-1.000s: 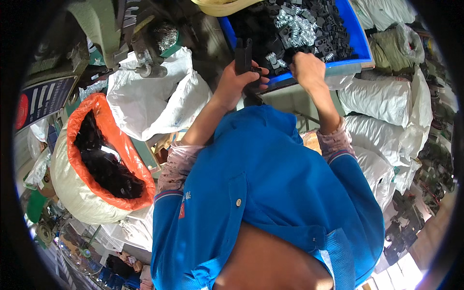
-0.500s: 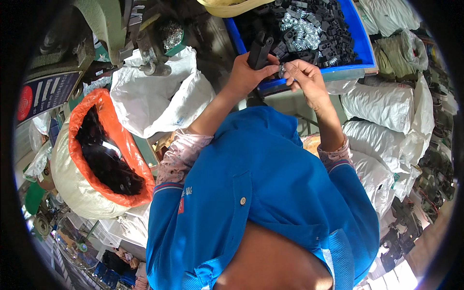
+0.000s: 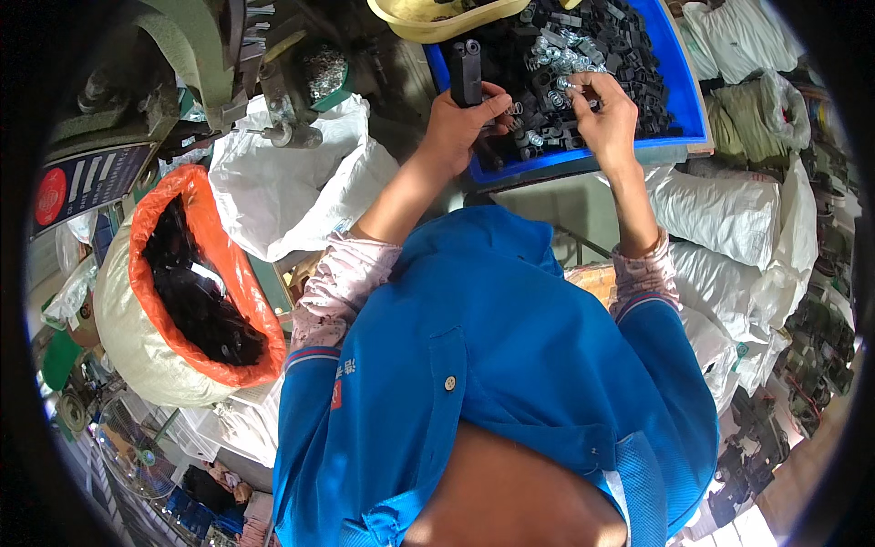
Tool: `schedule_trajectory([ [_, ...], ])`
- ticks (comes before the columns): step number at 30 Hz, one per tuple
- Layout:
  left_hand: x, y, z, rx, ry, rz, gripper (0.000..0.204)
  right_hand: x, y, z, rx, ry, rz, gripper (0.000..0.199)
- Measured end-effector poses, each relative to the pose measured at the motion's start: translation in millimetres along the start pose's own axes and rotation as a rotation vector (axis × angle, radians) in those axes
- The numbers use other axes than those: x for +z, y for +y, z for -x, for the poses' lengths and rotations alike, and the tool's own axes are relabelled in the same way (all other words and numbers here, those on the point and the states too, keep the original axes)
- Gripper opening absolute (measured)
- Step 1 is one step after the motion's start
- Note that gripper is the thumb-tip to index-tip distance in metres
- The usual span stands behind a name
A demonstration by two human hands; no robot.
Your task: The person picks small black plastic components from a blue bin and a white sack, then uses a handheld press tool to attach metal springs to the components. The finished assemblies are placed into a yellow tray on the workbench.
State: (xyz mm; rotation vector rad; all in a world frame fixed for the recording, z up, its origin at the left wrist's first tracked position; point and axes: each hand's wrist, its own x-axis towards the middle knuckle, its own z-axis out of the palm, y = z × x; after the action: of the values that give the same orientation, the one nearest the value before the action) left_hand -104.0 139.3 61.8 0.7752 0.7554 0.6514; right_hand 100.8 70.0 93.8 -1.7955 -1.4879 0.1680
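My left hand (image 3: 456, 132) is closed around a long black plastic part (image 3: 467, 75), which stands nearly upright with its end pointing away from me. Over the blue bin (image 3: 697, 105), my right hand (image 3: 607, 118) has thumb and fingers pinched at a silvery coil spring (image 3: 567, 83). More coil springs (image 3: 556, 56) lie in a loose heap around those fingertips. Small black plastic pieces (image 3: 629, 55) fill the bin about the heap. What the curled fingers of my left hand cover, besides the black part, is hidden.
A yellow tray (image 3: 437, 29) overlaps the bin's far left edge. Left of my arm are an open white sack (image 3: 273, 205) and an orange-lined sack (image 3: 264, 310) of dark pieces. A green container (image 3: 339, 96) of small metal bits stands near machinery (image 3: 196, 55). White sacks (image 3: 715, 205) are stacked at right.
My right hand has left the left fingertips and moved right and away, into the heap of springs. My left hand shifted slightly left, and the black part now stands more upright.
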Motion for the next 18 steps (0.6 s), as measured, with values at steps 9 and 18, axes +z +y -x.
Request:
schedule_trajectory([
  [9, 3.9, -0.8, 0.7, 0.100, 0.037, 0.154, 0.020, 10.2, -31.9, 13.4, 0.311, -0.234, -0.471, 0.026],
  [18, -9.0, 11.4, 31.1, 0.300, -0.108, 0.019, 0.045, 17.2, -46.3, 2.2, 0.227, -0.242, -0.778, 0.023],
])
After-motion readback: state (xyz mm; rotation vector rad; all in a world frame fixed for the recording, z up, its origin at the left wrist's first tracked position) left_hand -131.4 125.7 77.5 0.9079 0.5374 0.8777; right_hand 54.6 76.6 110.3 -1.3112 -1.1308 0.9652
